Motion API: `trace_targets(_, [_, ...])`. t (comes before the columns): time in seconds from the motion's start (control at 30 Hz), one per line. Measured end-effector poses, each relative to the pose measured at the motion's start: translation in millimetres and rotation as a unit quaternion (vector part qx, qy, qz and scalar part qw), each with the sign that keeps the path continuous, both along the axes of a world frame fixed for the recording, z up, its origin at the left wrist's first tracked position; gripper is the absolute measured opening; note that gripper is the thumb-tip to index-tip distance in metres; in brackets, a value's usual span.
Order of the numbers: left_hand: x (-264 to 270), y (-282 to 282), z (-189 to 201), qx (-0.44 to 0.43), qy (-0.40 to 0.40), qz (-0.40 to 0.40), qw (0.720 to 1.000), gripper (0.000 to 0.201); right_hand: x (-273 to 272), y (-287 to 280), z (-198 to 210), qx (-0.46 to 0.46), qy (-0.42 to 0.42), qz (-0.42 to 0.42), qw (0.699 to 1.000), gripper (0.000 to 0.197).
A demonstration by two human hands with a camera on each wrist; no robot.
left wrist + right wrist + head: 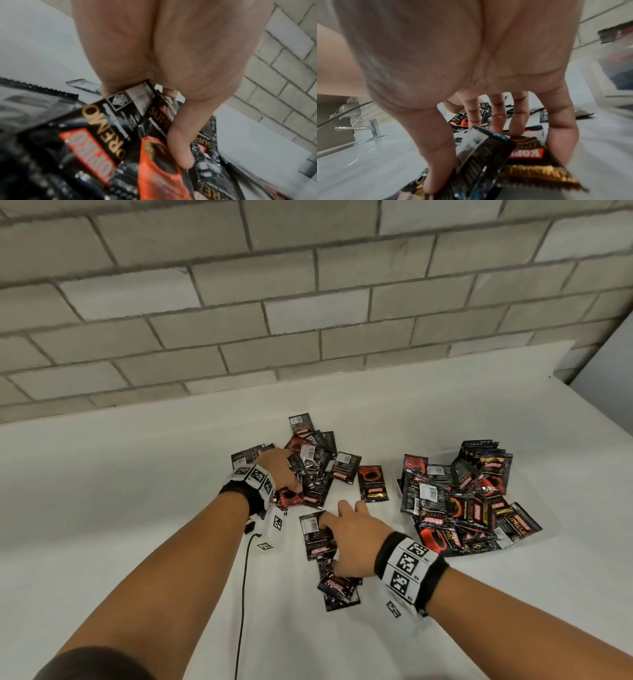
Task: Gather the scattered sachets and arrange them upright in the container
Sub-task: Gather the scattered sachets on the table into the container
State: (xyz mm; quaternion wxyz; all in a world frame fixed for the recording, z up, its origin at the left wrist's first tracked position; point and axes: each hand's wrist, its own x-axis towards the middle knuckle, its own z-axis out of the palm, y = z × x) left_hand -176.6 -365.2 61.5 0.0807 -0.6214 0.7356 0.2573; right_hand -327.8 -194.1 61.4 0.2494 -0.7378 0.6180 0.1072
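Black and red sachets lie in a loose pile (320, 470) on the white table. My left hand (284, 474) is in the pile's left side; in the left wrist view its thumb (180, 142) clamps several sachets (109, 135) against fingers I cannot see. My right hand (346, 525) is nearer me, its fingers (517, 121) spread and fairly straight, pressing on a few sachets (317, 534) with more under the palm (488, 155). A clear container (399, 486) at the right holds a heap of sachets (462, 501). A few stand upright at its back (486, 457).
A grey brick wall (308, 285) runs behind the table. One sachet (372, 484) lies alone between pile and container. A black cable (244, 577) trails from my left wrist toward me. A metal tap (373, 128) stands to the left. The table's right edge (603, 392) is close to the container.
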Motion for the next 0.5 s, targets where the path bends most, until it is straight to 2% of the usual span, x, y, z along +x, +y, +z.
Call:
trace_targets(0.07, [2.0,3.4,1.5,-0.005,0.015,-0.002,1.0,0.1,0.4,1.8,2.1,0.001,-0.028,-0.006,1.0,0.044])
trace_targets(0.13, [5.7,6.8,3.4,-0.006,0.038,0.001,0.999,0.095,1.5,3.7,3.0,-0.013,-0.028,-0.006,1.0,0.033])
trace_targets(0.17, [8.2,8.7,4.5,-0.004,0.046,0.003,0.999,0.092,2.4,4.5,3.9,-0.018,-0.018,-0.005,1.0,0.035])
trace_targets(0.27, [18.8,18.1,12.4,-0.014,0.084,0.025,0.996,0.083,2.0,4.4,7.2,-0.029,0.013,-0.034,0.999,0.067])
trace_targets(0.33, [27.7,26.1,20.0,-0.03,0.123,0.056,0.99,0.078,0.8,2.2,8.7,-0.03,0.003,-0.05,0.998,0.078])
trace_targets(0.4, [35.7,36.1,31.2,-0.041,0.175,0.078,0.981,0.061,0.7,0.4,7.6,-0.028,-0.003,-0.055,0.998,0.074])
trace_targets(0.5, [45.6,56.0,50.3,-0.064,0.227,0.08,0.969,0.031,-1.2,1.8,9.0,-0.038,0.028,-0.024,0.999,0.053])
